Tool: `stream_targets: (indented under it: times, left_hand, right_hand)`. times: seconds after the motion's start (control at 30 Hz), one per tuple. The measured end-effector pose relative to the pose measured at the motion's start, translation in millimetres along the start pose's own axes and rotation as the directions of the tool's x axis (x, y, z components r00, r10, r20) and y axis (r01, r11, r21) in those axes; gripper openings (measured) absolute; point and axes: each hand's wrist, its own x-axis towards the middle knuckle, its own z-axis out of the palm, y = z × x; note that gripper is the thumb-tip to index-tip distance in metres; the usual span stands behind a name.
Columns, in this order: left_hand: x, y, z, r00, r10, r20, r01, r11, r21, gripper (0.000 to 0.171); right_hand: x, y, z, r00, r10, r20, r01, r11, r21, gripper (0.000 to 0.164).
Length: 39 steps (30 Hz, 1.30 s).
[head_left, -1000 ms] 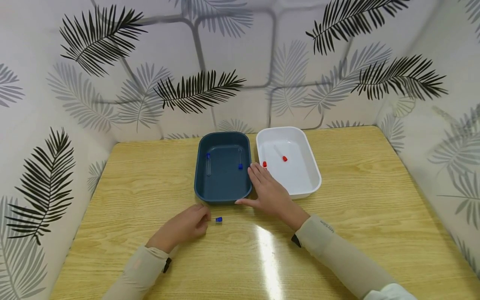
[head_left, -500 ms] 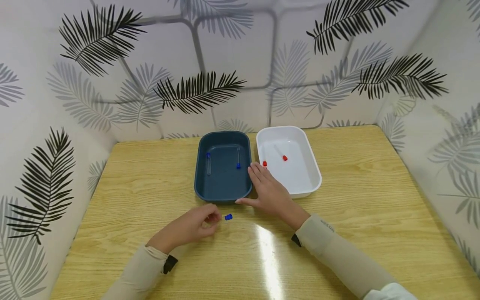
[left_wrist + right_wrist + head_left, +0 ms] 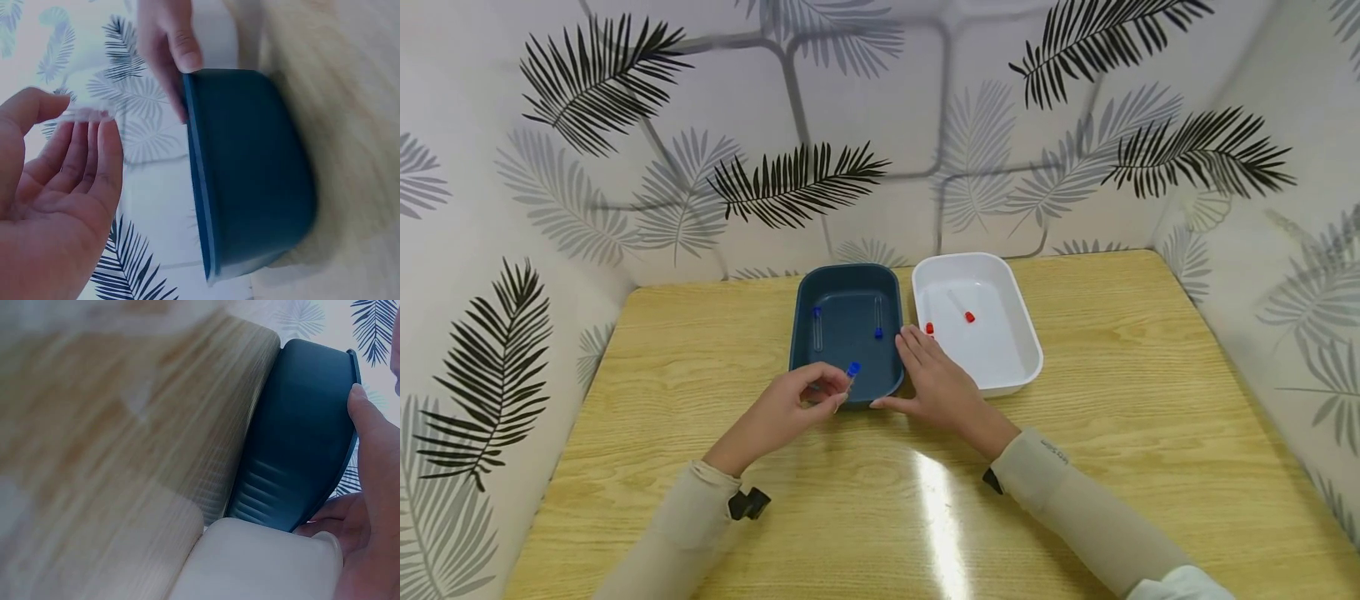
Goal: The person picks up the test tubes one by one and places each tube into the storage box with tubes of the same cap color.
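Observation:
My left hand [image 3: 786, 412] pinches a clear test tube with a blue cap [image 3: 853, 369] between thumb and fingertips. It is over the near edge of the dark blue bin [image 3: 847, 268], the cap pointing up and away. In the left wrist view the clear tube [image 3: 90, 115] lies across the fingertips, beside the bin's rim. My right hand [image 3: 943, 392] rests on the bin's near right corner with fingers straight along the side and the thumb at the front rim. Inside the bin lie two tubes with blue caps, one at left [image 3: 817, 329] and one at right [image 3: 878, 321].
A white bin [image 3: 1026, 333] stands close against the blue bin's right side. It holds tubes with red caps [image 3: 970, 317], partly covered by my right fingers. Both bins stand on a wooden table [image 3: 1120, 400] before a leaf-patterned backdrop [image 3: 880, 100].
My left hand has lifted the blue-capped tube off the table in front of the blue bin and carried it up and forward over the bin's near rim. The right hand has stayed in place.

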Motion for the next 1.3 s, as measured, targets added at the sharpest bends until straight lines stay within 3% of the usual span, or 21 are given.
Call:
stream_targets:
  times: [0.27, 0.6, 0.73, 0.87, 1.3]
  left_hand:
    - [24.2, 11.4, -15.3, 0.994, -0.064, -0.086, 0.051, 0.988, -0.143, 0.024]
    - [54.5, 9.4, -29.0, 0.984, -0.085, -0.154, 0.057, 0.983, -0.176, 0.031]
    - [67.5, 5.3, -34.1, 0.982, -0.129, -0.135, 0.091, 0.962, -0.257, 0.036]
    - [79.4, 0.2, -37.7, 0.978, -0.183, -0.103, 0.15, 0.952, -0.267, 0.034]
    - [96.9, -35.2, -23.5, 0.938, -0.345, 0.018, 0.344, 0.928, -0.144, 0.034]
  right_hand:
    - [-0.1, 0.5, -0.8, 1.0, -0.001, 0.005, 0.001, 1.0, 0.006, 0.103]
    - [0.2, 1.4, 0.0, 1.0, 0.005, 0.011, -0.005, 1.0, 0.013, 0.103]
    - [0.4, 1.9, 2.1, 1.0, 0.006, 0.002, -0.006, 1.0, 0.015, 0.103]
    - [0.0, 1.3, 1.1, 1.0, 0.009, 0.003, -0.009, 1.0, 0.011, 0.104]
    - [0.4, 0.7, 1.7, 1.0, 0.003, 0.009, -0.003, 1.0, 0.005, 0.105]
